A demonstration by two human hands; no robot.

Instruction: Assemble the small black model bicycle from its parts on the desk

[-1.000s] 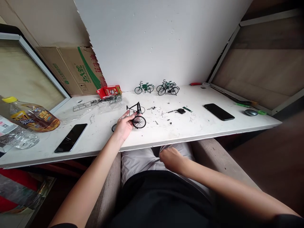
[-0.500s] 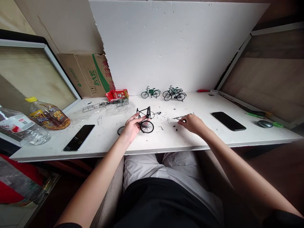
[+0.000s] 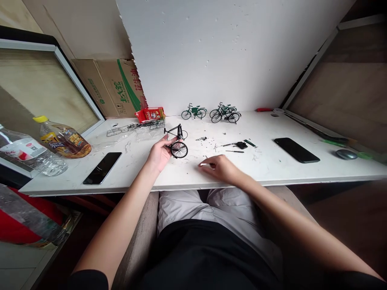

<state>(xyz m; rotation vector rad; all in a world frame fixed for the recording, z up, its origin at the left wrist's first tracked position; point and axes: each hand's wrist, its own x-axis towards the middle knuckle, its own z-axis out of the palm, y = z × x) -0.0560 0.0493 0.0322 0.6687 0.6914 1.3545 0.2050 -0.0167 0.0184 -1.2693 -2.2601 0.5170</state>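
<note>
Three whole-looking green and black miniature bicycles (image 3: 194, 110) stand far centre; the slim black miniature bicycle (image 3: 180, 135) gripped in the left hand (image 3: 159, 155), left of centre, seems unfinished, no handlebar visible, loose black parts (image 3: 242, 145) lie farther right, and whether the right hand (image 3: 223, 168) pinches anything cannot be told.

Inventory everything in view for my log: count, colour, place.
Model bicycle: 1, black, in left hand
Standing model bicycles: 3, two green, one black, table's back
Smartphones: 2, black, table's left and right
Bottles: 2, one clear, one yellow-capped, far left
Packet: 1, red, back left
Thin frames: several, black, near packet
Cardboard: 1, brown, behind packet
Small parts: several, mostly dark, mid-table
Apparent mouse: 1, grey, table's right
Unclear items: several, red, green, right
Table: 1, white, centre
Panel: 1, white, behind table
Left hand: 1, bare, holding bicycle
Right hand: 1, bare, table's front; contents unclear
</note>
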